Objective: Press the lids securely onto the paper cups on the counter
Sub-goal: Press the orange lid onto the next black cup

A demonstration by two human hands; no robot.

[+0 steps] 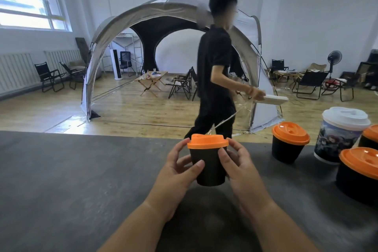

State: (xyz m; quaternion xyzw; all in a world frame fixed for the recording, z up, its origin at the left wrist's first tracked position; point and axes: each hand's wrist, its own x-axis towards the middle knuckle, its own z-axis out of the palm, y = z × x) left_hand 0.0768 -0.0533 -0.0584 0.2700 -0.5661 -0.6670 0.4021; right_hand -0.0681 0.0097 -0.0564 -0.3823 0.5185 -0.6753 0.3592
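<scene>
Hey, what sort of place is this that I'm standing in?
Likely an indoor camping showroom or staged set: a big dome tent stands on the wood floor, folding camp chairs sit around it, and lidded paper cups stand on the grey counter.

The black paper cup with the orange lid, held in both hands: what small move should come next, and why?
Probably press the orange plastic lid down firmly from above. The left hand and right hand grip the black paper cup by its wall; nothing presses the lid's top yet.
</scene>
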